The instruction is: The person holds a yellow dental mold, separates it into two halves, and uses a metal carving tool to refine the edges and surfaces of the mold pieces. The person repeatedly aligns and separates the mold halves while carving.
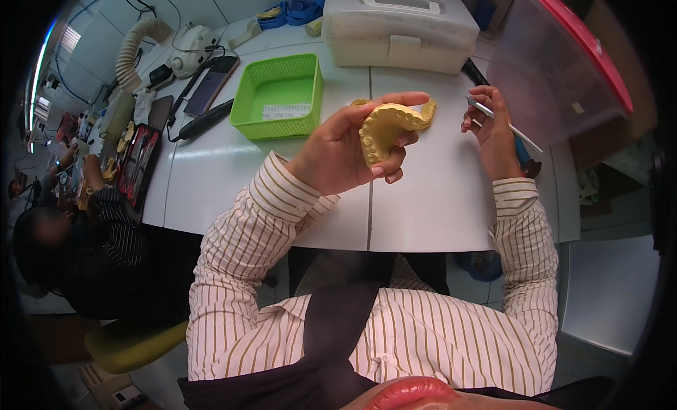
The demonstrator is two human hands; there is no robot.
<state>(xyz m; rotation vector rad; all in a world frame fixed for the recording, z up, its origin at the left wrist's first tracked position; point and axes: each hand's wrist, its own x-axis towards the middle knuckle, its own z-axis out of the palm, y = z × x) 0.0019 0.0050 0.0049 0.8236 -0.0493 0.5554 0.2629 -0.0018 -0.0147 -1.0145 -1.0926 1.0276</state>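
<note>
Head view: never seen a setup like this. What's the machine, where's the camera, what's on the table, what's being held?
There's no robot: these are a person's two bare hands. The one picture comes from a fisheye camera worn on their head, looking down, so straight edges bend near the rim. Picture left is the person's left.

The left hand holds a yellow dental cast, its row of teeth visible. The right hand holds a thin, pen-like tool.

On the white table sit a green basket and, further back, a translucent case with a top handle. Another person works at far left.
</note>
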